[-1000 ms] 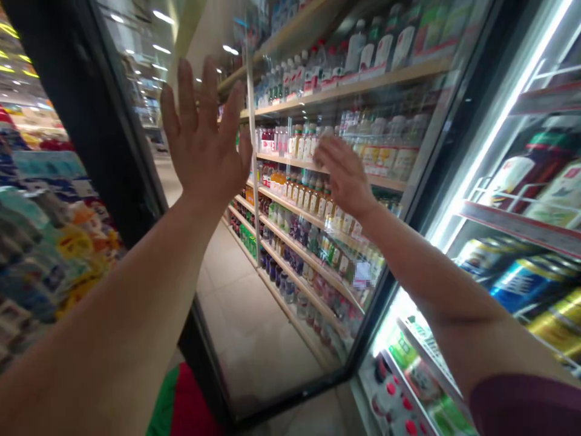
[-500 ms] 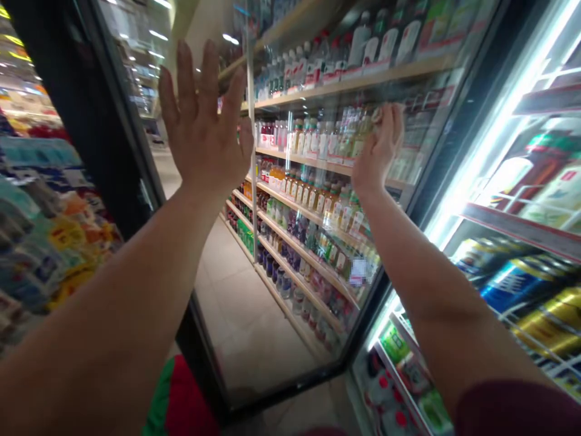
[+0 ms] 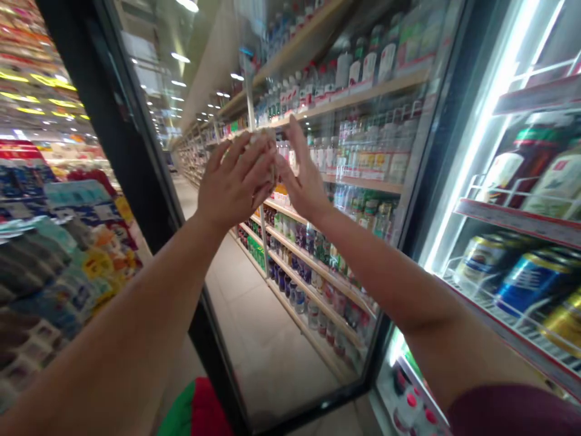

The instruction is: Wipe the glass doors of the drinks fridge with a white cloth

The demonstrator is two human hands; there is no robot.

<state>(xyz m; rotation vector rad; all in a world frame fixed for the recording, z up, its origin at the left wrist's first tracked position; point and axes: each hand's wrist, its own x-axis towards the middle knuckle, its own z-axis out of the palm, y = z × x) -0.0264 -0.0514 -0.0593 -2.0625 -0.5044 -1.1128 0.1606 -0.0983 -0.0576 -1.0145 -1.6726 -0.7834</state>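
Observation:
My left hand (image 3: 231, 181) is in front of the glass door (image 3: 376, 91), its fingers curled over a crumpled pale cloth (image 3: 267, 148). Close against it on the right is my right hand (image 3: 304, 178), fingers apart and the thumb side near the cloth. Whether the right fingertips still touch the cloth is hard to make out. Through the pane, shelves of bottles (image 3: 318, 151) show behind both hands. The door stands swung out from a lit drinks fridge.
A black door frame (image 3: 131, 133) slants down the left. At right are fridge shelves (image 3: 517, 221) with cans (image 3: 535, 281) and bottles (image 3: 499, 172). Packaged goods (image 3: 59, 242) are stacked at left. Red and green fabric (image 3: 206, 412) shows below, above the tiled floor (image 3: 245, 309).
My right hand has moved left from the pane's right side, bringing the cloth to my left hand. My left hand has come lower and closed over the cloth; the right fingers have spread.

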